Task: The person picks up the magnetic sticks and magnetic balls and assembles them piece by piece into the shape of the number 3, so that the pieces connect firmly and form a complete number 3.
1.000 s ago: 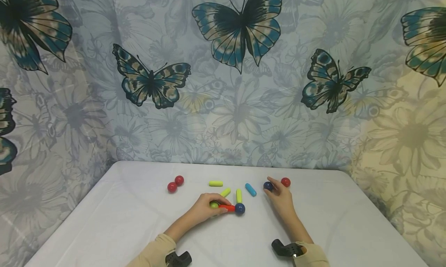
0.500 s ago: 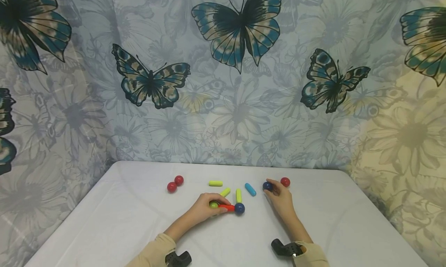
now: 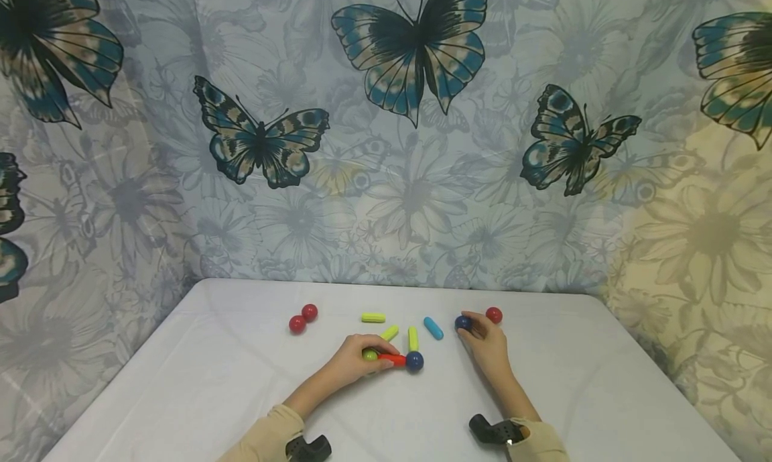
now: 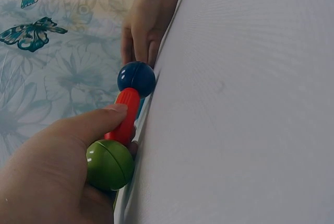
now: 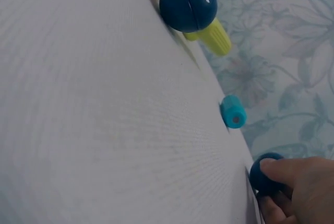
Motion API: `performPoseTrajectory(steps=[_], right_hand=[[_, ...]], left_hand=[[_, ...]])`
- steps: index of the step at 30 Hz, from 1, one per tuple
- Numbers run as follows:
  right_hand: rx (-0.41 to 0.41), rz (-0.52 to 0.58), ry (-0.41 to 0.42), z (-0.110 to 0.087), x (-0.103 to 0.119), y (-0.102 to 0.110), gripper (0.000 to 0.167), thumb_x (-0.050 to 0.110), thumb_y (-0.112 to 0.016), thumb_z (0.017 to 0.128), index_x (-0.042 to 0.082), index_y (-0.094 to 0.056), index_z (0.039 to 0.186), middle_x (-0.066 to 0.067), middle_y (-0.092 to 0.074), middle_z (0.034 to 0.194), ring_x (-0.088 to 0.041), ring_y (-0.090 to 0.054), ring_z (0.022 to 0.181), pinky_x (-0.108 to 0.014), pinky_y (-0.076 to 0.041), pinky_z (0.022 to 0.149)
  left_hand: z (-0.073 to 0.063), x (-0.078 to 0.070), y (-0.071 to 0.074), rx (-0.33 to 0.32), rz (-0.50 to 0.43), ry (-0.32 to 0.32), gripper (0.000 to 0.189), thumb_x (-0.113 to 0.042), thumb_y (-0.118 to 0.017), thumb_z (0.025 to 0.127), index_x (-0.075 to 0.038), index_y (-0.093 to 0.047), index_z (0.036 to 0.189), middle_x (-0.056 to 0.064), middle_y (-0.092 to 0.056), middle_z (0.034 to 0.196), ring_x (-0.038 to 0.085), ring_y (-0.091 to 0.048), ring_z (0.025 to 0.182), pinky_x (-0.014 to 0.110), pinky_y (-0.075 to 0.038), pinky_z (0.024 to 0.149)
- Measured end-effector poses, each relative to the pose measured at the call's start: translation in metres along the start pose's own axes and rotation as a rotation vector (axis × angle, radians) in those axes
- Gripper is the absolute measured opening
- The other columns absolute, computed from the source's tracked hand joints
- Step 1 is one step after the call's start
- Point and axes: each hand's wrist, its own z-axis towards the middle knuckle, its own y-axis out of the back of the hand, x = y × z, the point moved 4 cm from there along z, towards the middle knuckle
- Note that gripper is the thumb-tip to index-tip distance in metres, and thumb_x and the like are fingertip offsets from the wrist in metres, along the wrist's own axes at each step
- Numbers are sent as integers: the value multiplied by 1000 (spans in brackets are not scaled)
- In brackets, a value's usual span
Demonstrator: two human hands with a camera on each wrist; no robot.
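On the tabletop, head view: left hand pinches a red rod bridging a green ball and a blue ball; joining appears partial, a blue rod and red balls loose. Left wrist view: both bridged balls glossy, seamed. Right wrist view: right hand pinches a second blue ball, unattached

1. Site: indoor tabletop corner; home or studio cannot be determined.
2. Beneath the left hand and right hand: white-covered table.
3. Beyond both hands and to either side: wall covering printed with butterflies and pale flowers.
4. Around the grips: toy-like coloured balls and rods.
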Motion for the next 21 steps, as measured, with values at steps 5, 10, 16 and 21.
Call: performPoseTrajectory(steps=[5,10,16,21], right_hand=[[-3,0,1,-1,2,0,39,-2,-67,87,-5,-59,125,-28,-57,133,-41,-55,126,-38,-47,99],[-12,36,10,-1,5,1,39,-4,-67,86,-6,-60,124,-29,-58,131,-41,-55,125,-37,-48,98],[-7,71,20,1,8,0,38,-3,-68,86,-6,-60,124,-28,-58,132,-40,-55,126,-36,-48,99],[1,90,2,3,11,0,39,-1,-69,87,-4,-60,124,-26,-58,133,-38,-54,128,-35,-48,100]], left_hand=[[0,2,-1,3,3,4,18,-27,-76,85,-29,-75,103,-12,-74,103,10,-63,110,27,-46,98],[0,3,-1,3,1,9,19,-27,-76,84,-29,-75,103,-12,-74,104,12,-62,112,28,-46,100],[-1,2,0,0,6,17,18,-27,-76,85,-29,-75,103,-12,-74,104,12,-62,112,29,-46,100],[-1,-1,1,0,5,11,18,-26,-76,85,-28,-75,103,-12,-74,104,11,-62,112,26,-46,99]])
